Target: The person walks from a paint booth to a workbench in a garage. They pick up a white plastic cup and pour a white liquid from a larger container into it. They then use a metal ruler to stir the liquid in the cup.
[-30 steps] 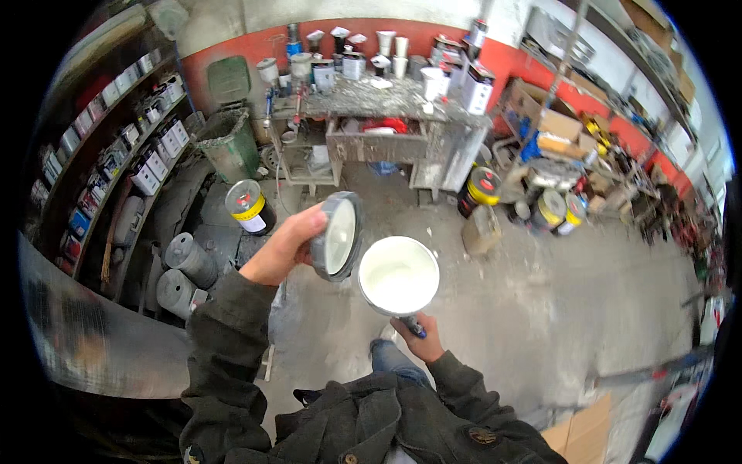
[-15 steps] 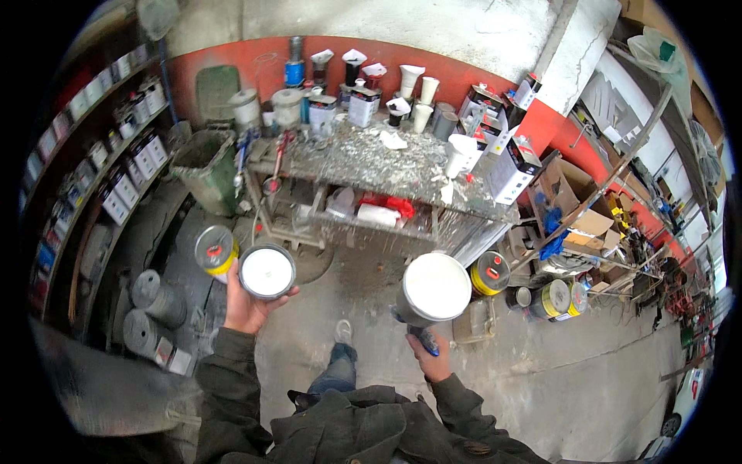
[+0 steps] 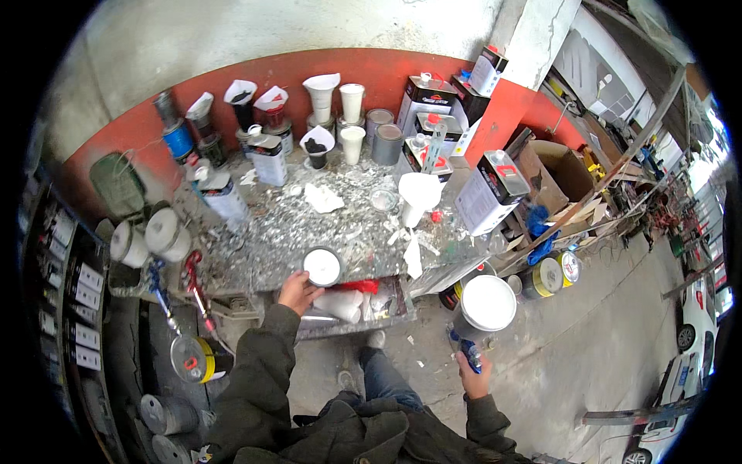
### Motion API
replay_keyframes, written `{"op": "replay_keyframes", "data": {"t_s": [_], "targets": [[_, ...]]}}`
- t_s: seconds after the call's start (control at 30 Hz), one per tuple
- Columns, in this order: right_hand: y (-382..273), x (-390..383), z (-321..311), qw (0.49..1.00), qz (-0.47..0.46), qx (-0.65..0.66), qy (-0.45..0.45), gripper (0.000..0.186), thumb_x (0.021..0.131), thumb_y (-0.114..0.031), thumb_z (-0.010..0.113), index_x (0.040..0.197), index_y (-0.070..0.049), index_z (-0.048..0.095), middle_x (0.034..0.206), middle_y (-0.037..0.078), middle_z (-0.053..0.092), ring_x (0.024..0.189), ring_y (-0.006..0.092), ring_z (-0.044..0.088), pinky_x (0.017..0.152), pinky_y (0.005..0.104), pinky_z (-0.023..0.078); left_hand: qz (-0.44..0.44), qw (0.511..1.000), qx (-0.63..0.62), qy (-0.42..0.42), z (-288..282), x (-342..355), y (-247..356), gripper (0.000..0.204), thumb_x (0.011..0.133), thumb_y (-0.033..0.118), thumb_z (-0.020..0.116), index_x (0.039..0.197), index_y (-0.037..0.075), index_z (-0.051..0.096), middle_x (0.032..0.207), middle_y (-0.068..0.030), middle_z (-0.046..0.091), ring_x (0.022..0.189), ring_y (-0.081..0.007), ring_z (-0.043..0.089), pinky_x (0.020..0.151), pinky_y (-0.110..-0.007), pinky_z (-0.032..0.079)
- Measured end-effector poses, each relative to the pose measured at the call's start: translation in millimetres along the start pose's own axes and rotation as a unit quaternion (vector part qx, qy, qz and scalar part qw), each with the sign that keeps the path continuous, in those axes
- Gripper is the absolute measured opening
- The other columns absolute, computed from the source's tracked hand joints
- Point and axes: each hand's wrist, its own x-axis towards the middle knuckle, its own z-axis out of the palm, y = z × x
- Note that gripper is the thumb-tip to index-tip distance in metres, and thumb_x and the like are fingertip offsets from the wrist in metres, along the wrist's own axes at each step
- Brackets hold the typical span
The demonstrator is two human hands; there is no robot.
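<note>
Since the earlier frame, the round lid point(image 3: 321, 266) moves in from over the floor to the front edge of the bench point(image 3: 270, 224), and the grey cup with a white top point(image 3: 488, 301) shifts rightward in my view. I have my left fingers point(image 3: 315, 293) clamped on the lid's near rim; I cannot tell whether it touches the bench. My right hand point(image 3: 474, 376) wraps its fingers around the blue handle point(image 3: 468, 354) below the cup, off the bench's front-right corner, above the floor point(image 3: 556, 348).
</note>
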Motion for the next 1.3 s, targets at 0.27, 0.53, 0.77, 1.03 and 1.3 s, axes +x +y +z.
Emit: {"op": "replay_keyframes", "data": {"t_s": [0.27,0.53,0.77,1.03,1.3], "targets": [[-64.8,118.0,34.3,0.998,0.037,0.012,0.041,0.029,0.090,-0.010,0.071,0.115,0.004,0.065,0.078,-0.003,0.061,0.068,0.0045,0.049,0.060,0.0243,0.043,0.011,0.995,-0.041,0.092,-15.2,145.2,21.4,0.039,0.105,0.012,0.047,0.141,-0.001,0.039,0.133,-0.0155,0.051,0.114,-0.0254,0.059,0.102,-0.044,0.052],[-74.7,194.9,55.5,0.997,0.004,-0.069,0.046,0.041,0.090,-0.010,0.071,0.128,0.004,0.062,0.084,0.001,0.066,0.074,0.0067,0.056,0.067,0.0272,0.050,0.336,0.777,0.423,0.323,-39.7,137.5,40.6,0.035,0.087,0.009,0.070,0.120,0.004,0.058,0.109,-0.0089,0.062,0.095,-0.0191,0.062,0.076,-0.032,0.051],[-69.2,203.0,65.5,0.988,0.034,-0.137,0.060,0.048,0.087,-0.012,0.074,0.128,0.009,0.059,0.093,0.014,0.072,0.082,0.0121,0.063,0.076,0.0305,0.053,0.237,0.870,0.427,-0.067,126.0,133.4,31.6,0.043,0.083,0.007,0.078,0.123,0.004,0.061,0.111,-0.0070,0.065,0.102,-0.0173,0.063,0.080,-0.032,0.053],[-74.7,197.1,62.3,0.981,0.064,-0.167,0.080,0.050,0.086,-0.013,0.076,0.129,0.009,0.059,0.106,0.019,0.073,0.094,0.0149,0.065,0.086,0.0318,0.052,0.318,0.840,0.418,-0.139,229.7,173.1,27.2,0.084,0.068,0.002,0.085,0.141,0.007,0.045,0.131,-0.0152,0.053,0.117,-0.0302,0.057,0.097,-0.039,0.050],[-80.3,190.9,60.8,0.980,0.077,-0.150,0.109,0.050,0.087,-0.012,0.076,0.130,0.007,0.059,0.111,0.019,0.072,0.101,0.0152,0.064,0.091,0.0316,0.050,0.234,0.878,0.374,-0.183,235.1,169.6,30.7,0.089,0.064,0.002,0.087,0.142,0.005,0.043,0.135,-0.0176,0.052,0.119,-0.0315,0.056,0.098,-0.040,0.049]]}}
